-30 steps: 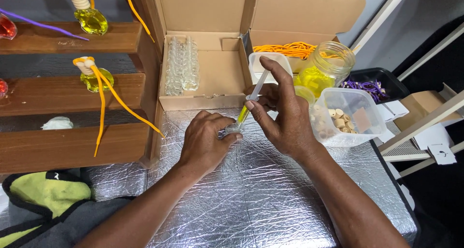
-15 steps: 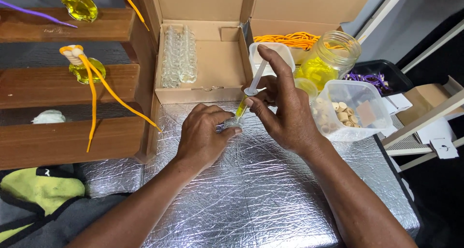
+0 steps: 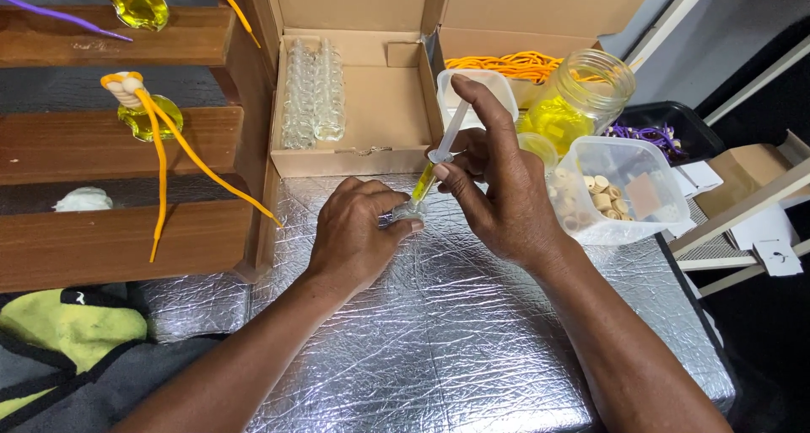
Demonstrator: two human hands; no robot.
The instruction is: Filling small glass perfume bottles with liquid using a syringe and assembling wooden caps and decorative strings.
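Head view: left hand (image 3: 359, 231) pinches a small clear vial (image 3: 408, 213) down on the foil-covered table (image 3: 439, 332), grip clenched round it. Right hand (image 3: 498, 188) grasps a syringe (image 3: 436, 165) tilted down-left, tip at the vial mouth, thumb up on the plunger end, yellow liquid visible in the lower barrel. Compared with a second ago the hands sit in almost the same pose; the yellow column looks about the same or slightly shorter, too small to tell for sure. View has shifted a bit, shelf items ride higher in frame. Judged from that: filling of the vial is under way, not finished.

Around them: open cardboard box (image 3: 371, 104) behind the hands with rows of empty clear vials (image 3: 314, 91) along its left side. Glass jar (image 3: 582, 96) of yellow liquid to the right of the box, orange cords (image 3: 506, 64) behind it. Clear plastic tub (image 3: 620, 188) of small cork stoppers touching or just beside the right hand. Wooden shelf (image 3: 110, 146) at left holds a filled yellow bottle (image 3: 148, 112) with an orange cord hanging off it.
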